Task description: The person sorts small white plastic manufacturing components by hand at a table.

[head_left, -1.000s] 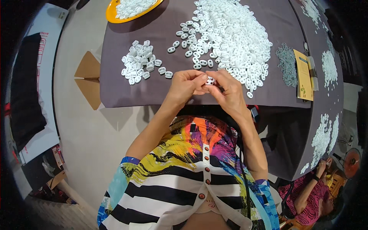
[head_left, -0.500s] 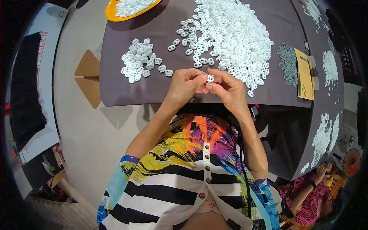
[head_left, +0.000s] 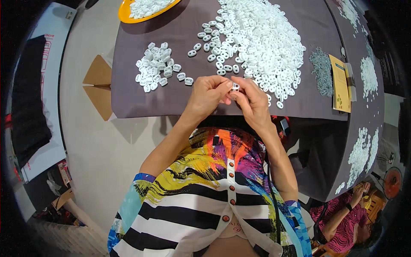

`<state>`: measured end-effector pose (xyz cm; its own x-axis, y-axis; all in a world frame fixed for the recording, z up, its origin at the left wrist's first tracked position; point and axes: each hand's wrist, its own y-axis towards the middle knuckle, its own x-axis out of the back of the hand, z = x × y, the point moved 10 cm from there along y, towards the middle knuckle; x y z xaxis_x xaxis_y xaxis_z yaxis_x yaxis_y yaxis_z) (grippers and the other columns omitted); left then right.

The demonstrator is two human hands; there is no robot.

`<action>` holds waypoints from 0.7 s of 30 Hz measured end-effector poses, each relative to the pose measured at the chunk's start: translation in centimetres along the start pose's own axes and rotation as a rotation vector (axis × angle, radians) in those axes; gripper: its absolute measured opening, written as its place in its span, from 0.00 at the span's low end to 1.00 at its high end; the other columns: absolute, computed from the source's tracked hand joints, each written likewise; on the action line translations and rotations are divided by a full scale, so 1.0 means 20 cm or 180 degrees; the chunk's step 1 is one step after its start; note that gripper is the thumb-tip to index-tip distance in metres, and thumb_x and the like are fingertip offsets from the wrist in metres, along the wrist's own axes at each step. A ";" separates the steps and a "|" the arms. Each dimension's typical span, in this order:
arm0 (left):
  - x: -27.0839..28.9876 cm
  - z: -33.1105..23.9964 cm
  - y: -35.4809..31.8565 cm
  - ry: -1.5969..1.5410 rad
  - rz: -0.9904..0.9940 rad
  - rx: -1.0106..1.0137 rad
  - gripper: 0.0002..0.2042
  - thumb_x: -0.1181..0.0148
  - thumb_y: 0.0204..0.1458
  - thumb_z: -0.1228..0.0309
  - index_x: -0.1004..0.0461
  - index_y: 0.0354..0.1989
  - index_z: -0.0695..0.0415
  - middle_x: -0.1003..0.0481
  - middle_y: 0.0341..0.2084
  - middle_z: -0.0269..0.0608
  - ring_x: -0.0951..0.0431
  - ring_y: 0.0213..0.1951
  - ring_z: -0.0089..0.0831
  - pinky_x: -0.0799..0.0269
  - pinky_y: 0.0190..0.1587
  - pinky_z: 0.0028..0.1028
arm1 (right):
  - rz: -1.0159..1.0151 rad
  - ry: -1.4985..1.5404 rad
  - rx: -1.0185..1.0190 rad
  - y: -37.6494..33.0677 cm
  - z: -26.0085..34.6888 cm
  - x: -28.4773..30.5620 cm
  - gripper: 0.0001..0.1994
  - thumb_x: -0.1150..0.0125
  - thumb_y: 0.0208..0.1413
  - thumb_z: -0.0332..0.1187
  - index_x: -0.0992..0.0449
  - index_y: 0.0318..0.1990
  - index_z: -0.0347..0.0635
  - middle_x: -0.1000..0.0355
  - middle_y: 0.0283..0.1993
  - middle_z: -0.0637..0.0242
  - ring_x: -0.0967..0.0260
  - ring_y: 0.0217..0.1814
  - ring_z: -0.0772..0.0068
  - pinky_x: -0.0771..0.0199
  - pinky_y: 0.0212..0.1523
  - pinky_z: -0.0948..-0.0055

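Observation:
Close to the table's near edge, my left hand (head_left: 205, 97) and my right hand (head_left: 254, 104) meet, pinching a small white plastic piece with holes (head_left: 235, 87) between thumbs and fingertips. The fingers cover part of it. Just beyond my right hand spreads a large heap of white oval two-hole pieces (head_left: 267, 40), with several loose ones straying toward the left and near sides. Left of my hands lies a smaller pile of thicker white pieces (head_left: 154, 66), which look like stacked or joined ovals; a few sit apart from it.
A yellow bowl (head_left: 125, 13) of white pieces stands at the far left of the dark tablecloth (head_left: 180, 25). To the right lie a tangle of grey strands (head_left: 321, 70) and a yellow booklet (head_left: 339, 83). Another person (head_left: 342, 218) sits beside the right-hand table, which bears more white piles (head_left: 359, 150).
My right hand has shifted slightly left and turned in around the white piece, uncovering a loose oval beside it. My left hand has stayed nearly still.

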<state>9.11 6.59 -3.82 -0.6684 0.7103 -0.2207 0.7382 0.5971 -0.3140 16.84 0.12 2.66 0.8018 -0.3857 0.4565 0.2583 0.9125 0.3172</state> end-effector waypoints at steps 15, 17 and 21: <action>-0.03 -0.02 -0.01 -0.0133 -0.0043 0.0022 0.09 0.46 0.50 0.71 0.26 0.32 0.67 0.26 0.22 0.38 0.27 0.21 0.20 0.30 0.25 0.17 | -0.0327 0.0171 0.0014 -0.04 -0.02 0.02 0.11 0.48 0.48 0.22 0.32 0.42 0.35 0.35 0.27 0.60 0.35 0.26 0.68 0.35 0.27 0.75; -0.04 -0.02 -0.01 -0.0114 -0.0010 0.0038 0.09 0.46 0.50 0.71 0.26 0.32 0.67 0.26 0.22 0.38 0.27 0.21 0.20 0.30 0.25 0.17 | -0.0380 0.0179 0.0058 -0.04 -0.03 0.03 0.11 0.48 0.48 0.22 0.31 0.42 0.35 0.35 0.27 0.60 0.35 0.26 0.68 0.35 0.27 0.75; -0.04 -0.02 -0.02 -0.0150 -0.0102 0.0003 0.09 0.46 0.50 0.71 0.26 0.31 0.66 0.26 0.22 0.38 0.27 0.22 0.20 0.30 0.25 0.17 | -0.0393 0.0232 -0.0006 -0.05 -0.05 0.03 0.11 0.49 0.48 0.21 0.31 0.42 0.34 0.34 0.27 0.60 0.34 0.26 0.68 0.34 0.28 0.75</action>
<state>9.46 5.91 -3.19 -0.6952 0.6726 -0.2537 0.7163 0.6187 -0.3225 17.57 -0.95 1.82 0.8009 -0.4841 0.3524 0.3583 0.8590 0.3657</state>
